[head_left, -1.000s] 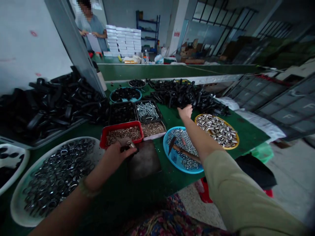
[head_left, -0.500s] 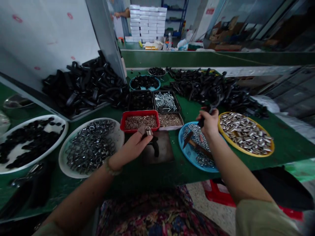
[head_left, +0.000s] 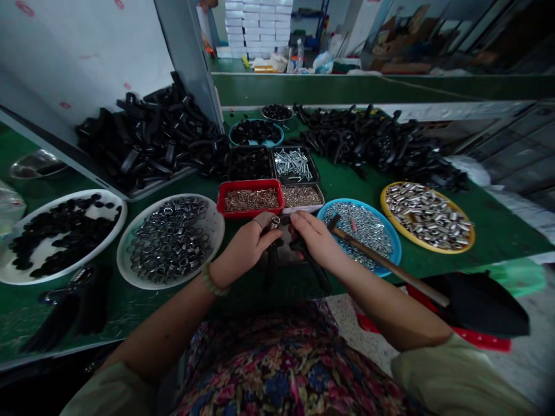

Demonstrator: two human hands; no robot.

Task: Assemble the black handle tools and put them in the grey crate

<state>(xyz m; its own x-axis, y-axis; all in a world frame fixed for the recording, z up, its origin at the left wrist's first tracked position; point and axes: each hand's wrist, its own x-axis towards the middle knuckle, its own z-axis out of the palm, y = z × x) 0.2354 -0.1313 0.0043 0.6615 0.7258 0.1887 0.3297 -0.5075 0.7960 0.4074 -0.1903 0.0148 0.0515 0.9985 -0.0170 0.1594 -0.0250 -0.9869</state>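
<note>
- Black piece (head_left: pixel 271 266) with a metal coil (head_left: pixel 274 223): nearer than the red tray (head_left: pixel 236 214), pinched by the left hand (head_left: pixel 246 247).
- Second black piece (head_left: pixel 319 274): clasped by the right hand (head_left: pixel 317 238), near-right of the tray.
- Hammer (head_left: pixel 390 265): right of the tray, overhanging the blue basin's rim (head_left: pixel 396 248).
- Green tabletop (head_left: pixel 340 180): strip right of the tray, beyond the basin.

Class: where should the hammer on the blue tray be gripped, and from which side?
Take the hammer by its wooden handle, beyond the blue tray, perhaps with the right hand once free, coming from the right and above. The slim handle slants out past the rim toward the person's right, leaving that stretch exposed, while the head lies back over the tray.
</note>
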